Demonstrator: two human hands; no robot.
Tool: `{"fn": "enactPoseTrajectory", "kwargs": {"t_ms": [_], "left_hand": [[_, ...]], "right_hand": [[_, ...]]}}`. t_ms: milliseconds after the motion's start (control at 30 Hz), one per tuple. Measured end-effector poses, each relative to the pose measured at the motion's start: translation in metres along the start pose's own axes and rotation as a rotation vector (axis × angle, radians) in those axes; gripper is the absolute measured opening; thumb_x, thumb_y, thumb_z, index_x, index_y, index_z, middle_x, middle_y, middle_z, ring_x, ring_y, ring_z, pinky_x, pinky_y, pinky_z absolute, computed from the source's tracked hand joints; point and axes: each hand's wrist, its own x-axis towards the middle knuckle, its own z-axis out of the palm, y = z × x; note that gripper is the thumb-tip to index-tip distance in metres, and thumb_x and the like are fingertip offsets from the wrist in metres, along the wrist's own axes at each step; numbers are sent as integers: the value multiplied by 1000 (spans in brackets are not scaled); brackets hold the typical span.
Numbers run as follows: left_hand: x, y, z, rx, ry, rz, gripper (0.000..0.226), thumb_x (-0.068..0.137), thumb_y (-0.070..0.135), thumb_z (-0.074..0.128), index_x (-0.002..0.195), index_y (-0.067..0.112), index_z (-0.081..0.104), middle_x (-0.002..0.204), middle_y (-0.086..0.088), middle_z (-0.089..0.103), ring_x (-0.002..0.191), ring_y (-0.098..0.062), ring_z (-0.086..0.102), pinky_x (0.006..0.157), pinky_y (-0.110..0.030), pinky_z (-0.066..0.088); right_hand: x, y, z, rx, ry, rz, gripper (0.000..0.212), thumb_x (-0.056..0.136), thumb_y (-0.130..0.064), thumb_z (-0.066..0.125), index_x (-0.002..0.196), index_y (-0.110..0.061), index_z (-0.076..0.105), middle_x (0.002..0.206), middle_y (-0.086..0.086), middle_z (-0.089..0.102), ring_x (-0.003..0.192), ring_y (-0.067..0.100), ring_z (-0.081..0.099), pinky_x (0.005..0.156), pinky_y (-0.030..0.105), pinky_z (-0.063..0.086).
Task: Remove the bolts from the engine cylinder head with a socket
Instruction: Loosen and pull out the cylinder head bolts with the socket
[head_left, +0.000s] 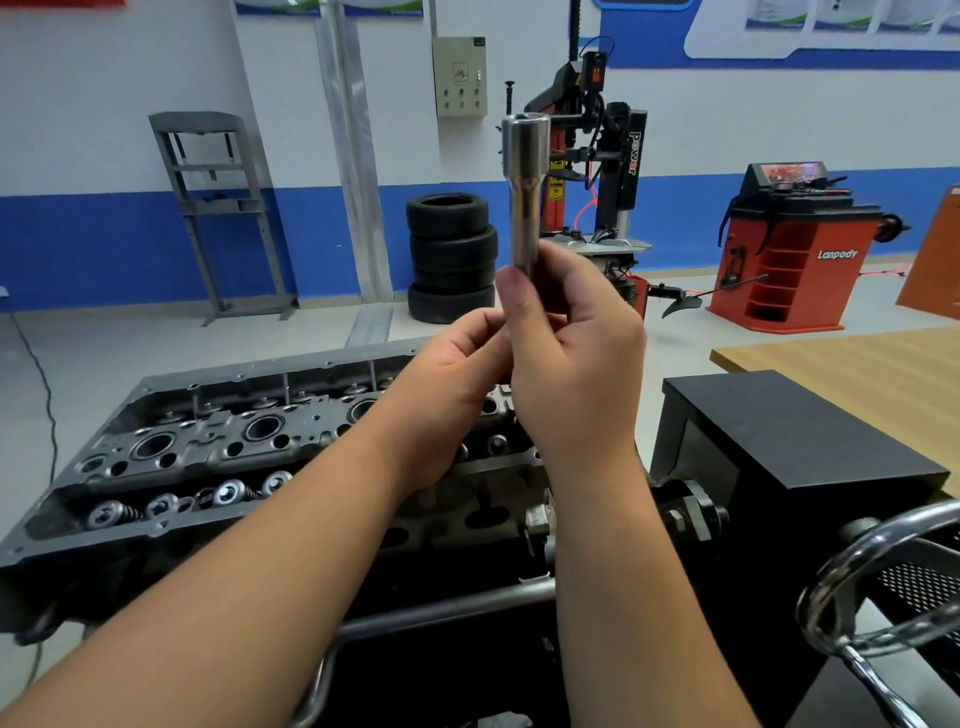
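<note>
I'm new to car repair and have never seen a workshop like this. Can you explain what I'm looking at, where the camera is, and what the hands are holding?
The one picture comes from a camera worn on the person's head, looking forward and down at their bare arms. The right hand grips a long metal socket, held upright, with the left hand curled at its lower end. Below lies the engine cylinder head, its top open, showing round holes and valve springs. At right stand a black box and a chrome handwheel. Behind are stacked tyres and red tyre machines.
</note>
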Motion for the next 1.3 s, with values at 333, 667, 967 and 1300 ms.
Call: {"fn": "enactPoseTrajectory", "kwargs": {"t_ms": [333, 667, 967, 1300], "left_hand": [[0, -1, 1, -25, -23, -1, 30, 93, 37, 59, 116, 21, 70, 116, -11, 75, 107, -24, 67, 108, -48, 50], [2, -4, -2, 17, -49, 5, 25, 106, 34, 48, 120, 26, 68, 124, -17, 71, 112, -31, 65, 113, -55, 43], [2, -4, -2, 66, -2, -10, 44, 111, 37, 41, 126, 3, 65, 126, -28, 65, 117, -45, 61, 115, -65, 37], [4, -5, -2, 63, -25, 10, 33, 109, 32, 47, 121, 11, 69, 115, -18, 74, 106, -30, 70, 102, -45, 54]], "right_hand": [[-1, -1, -1, 28, -63, 11, 31, 99, -30, 61, 122, -10, 67, 92, -7, 69, 88, 12, 66, 80, 30, 53], [-1, -1, -2, 60, -60, 53, 33, 103, -24, 54, 131, -11, 63, 99, -5, 73, 94, 13, 70, 85, 39, 57], [-2, -1, 0, 15, 7, -17, 37, 100, -11, 58, 135, -2, 60, 113, 6, 73, 105, 12, 69, 93, 37, 56], [0, -3, 0, -17, 8, -41, 39, 95, -21, 68, 131, -7, 64, 109, 3, 70, 103, 15, 67, 92, 40, 54]]}}
